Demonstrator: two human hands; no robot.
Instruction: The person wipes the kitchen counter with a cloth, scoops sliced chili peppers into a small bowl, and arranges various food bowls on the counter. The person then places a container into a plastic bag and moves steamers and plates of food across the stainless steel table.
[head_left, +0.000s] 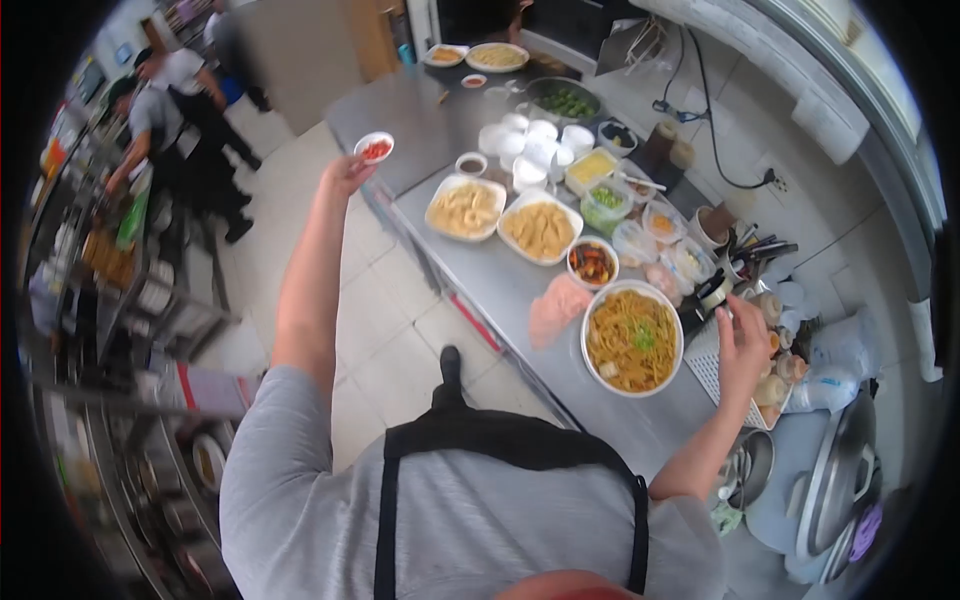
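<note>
Held out at the far left of the counter, my left hand (350, 174) grips a small white bowl (375, 148) with chopped red pieces in it. My right hand (743, 335) is raised at the counter's right side, thumb and fingers apart. Close by its fingertips is a black tape dispenser (712, 290) with a pale roll; whether they touch it I cannot tell. A large white bowl of noodles (632, 338) topped with chopped green lies left of that hand. Beside the noodles are a pinkish cloth or bag (560, 310) and a small bowl of dark and orange pieces (593, 262).
Two white trays of pale food (503, 220) stand mid-counter, near stacked white cups (530, 150) and several tubs of toppings (606, 203). A white basket (722, 378) with bottles is on the right. Large lids (835, 480) lean beyond it. Co-workers (165, 125) stand at the left.
</note>
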